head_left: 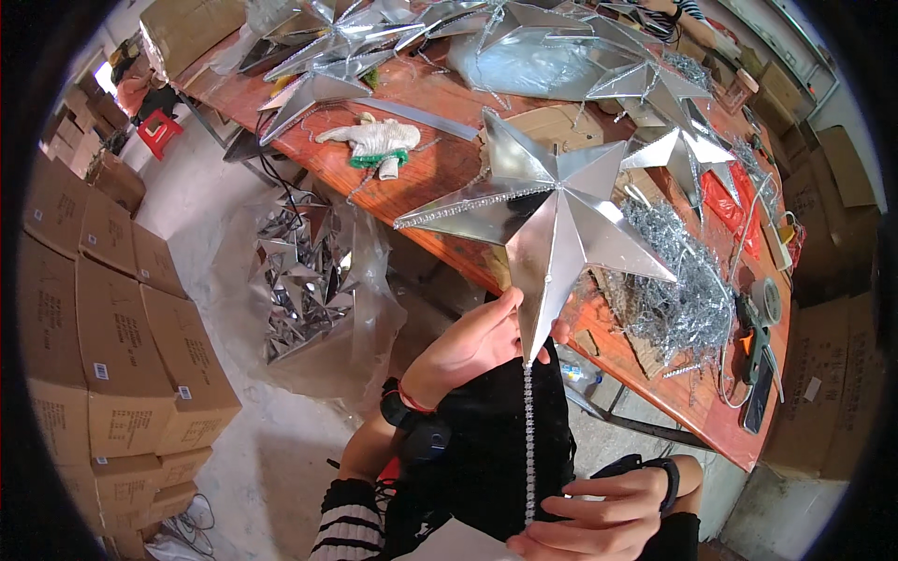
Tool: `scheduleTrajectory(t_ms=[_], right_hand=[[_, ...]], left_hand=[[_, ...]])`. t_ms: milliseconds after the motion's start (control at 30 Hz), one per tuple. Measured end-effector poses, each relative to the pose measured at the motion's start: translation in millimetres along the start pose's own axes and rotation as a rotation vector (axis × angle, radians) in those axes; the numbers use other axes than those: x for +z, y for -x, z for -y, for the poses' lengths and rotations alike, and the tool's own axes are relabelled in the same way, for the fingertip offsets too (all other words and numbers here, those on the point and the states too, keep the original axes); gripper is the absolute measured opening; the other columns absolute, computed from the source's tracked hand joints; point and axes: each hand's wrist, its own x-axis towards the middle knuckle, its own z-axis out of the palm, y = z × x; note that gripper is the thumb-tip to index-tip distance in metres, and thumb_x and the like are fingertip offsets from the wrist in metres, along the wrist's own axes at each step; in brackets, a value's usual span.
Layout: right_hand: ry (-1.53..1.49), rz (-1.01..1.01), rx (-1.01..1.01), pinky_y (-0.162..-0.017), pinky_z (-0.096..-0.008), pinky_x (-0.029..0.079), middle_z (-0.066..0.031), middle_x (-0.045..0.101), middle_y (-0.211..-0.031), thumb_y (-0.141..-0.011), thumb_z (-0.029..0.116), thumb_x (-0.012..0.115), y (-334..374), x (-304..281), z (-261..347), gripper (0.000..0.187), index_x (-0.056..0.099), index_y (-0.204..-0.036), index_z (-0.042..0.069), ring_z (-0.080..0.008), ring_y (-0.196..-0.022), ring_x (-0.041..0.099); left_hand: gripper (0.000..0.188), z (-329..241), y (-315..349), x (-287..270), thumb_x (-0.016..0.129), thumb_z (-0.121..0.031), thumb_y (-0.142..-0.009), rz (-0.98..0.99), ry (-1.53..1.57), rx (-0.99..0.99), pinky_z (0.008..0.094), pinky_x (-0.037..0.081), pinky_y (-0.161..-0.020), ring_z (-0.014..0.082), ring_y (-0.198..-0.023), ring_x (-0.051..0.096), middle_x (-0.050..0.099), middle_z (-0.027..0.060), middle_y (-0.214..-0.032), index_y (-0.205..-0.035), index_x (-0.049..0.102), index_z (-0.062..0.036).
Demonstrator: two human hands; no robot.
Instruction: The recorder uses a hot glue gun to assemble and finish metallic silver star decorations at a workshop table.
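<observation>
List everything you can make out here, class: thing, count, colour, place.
Held star: one, silver, above table's near edge
Beaded strand: one, silver, below held star
Other stars: several, silver, table's far side
Glove: one, white and green, left of held star
Tinsel heap: one, silver, right of held star
Tape roll: one, grey, table's right end
Tool: one, green and orange, below tape roll
Phone: one, black, below tool
Table: one, reddish-brown, centre to right
Plastic bag: one, clear, floor at left
Cartons: many, brown, left and right
Stool: one, red, upper left
Left fingers: several, bare, on held star
Right fingers: several, bare, at strand's lower end
</observation>
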Motion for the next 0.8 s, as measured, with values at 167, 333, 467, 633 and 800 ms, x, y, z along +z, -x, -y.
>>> scheduleTrajectory(t_ms=[167,333,467,633,800], right_hand=[[-0.193,-0.008,0.11,-0.058,-0.0224,0.051,-0.01,0.066,-0.085,-0.07,0.005,0.071,-17.7,-15.8,-9.9,0.016,0.068,-0.086,0.005,-0.0161,-0.068,0.062],[-0.128,0.127,0.217,-0.059,-0.0197,0.049,-0.0028,0.065,-0.081,-0.075,0.008,0.067,-32.0,-42.7,-19.2,0.01,0.07,-0.084,0.012,-0.0106,-0.068,0.059],[-0.102,0.096,0.251,-0.053,-0.0178,0.046,-0.0036,0.068,-0.083,-0.072,0.007,0.067,-37.3,-48.9,-33.4,0.011,0.07,-0.082,0.01,-0.0077,-0.065,0.059],[-0.177,-0.064,0.487,-0.054,-0.0213,0.047,-0.0109,0.068,-0.083,-0.077,0.005,0.068,-44.3,-48.4,-64.9,0.012,0.065,-0.089,0.001,-0.0136,-0.067,0.064],[-0.258,-0.217,0.915,-0.058,-0.0188,0.047,-0.0024,0.066,-0.086,-0.081,0.008,0.067,-51.1,-32.9,-100.0,0.013,0.063,-0.092,0.004,-0.0065,-0.073,0.06]], left_hand=[[0.053,1.1,1.8,-12.1,0.026,-0.039,-0.098,0.054,-0.064,0.018,0.0345,0.044,-0.078,0.0227,-0.095,0.052,0.052,0.0161,-0.112,-0.13,0.034,0.0022],[0.053,1.4,-1.4,-23.9,0.038,-0.04,-0.095,0.005,-0.081,-0.014,0.0336,0.047,-0.079,0.0239,-0.096,0.056,0.056,0.0172,-0.109,-0.126,0.04,0.0035],[0.051,8.2,-3.2,-37.1,0.049,-0.036,-0.091,-0.004,0.107,-0.052,0.0343,0.05,-0.079,0.0254,-0.1,0.057,0.057,0.0166,-0.111,-0.124,0.043,0.0032],[0.049,11.2,-4.0,-44.7,0.051,-0.034,-0.09,0.066,0.113,-0.058,0.0378,0.046,-0.084,0.0255,-0.1,0.057,0.057,0.0141,-0.111,-0.125,0.043,-0.0004],[0.053,1.6,-3.7,-28.2,0.051,-0.039,-0.09,0.114,0.036,-0.026,0.0372,0.045,-0.084,0.0232,-0.1,0.057,0.055,0.0124,-0.118,-0.126,0.043,-0.0004]])
